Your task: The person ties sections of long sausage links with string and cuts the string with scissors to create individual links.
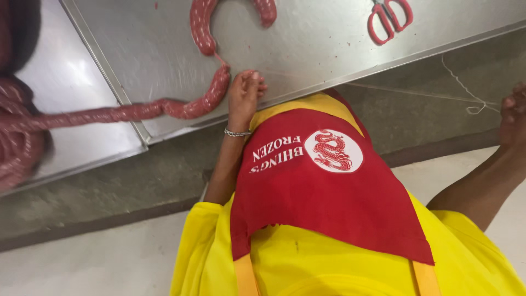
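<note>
Steel tabletop (329,38) fills the upper view, above a grey floor; on it a long red sausage rope (181,107) runs from a coiled heap (19,137) at the left edge to tied-off links (201,27) near the top; several links look done, the heap seemingly left to tie. Left hand (245,90) pinches the rope's end at the table edge; right hand (512,118) holds thin white string (466,90) taut, fingers curled. Red scissors (388,19) lie beyond.
</note>
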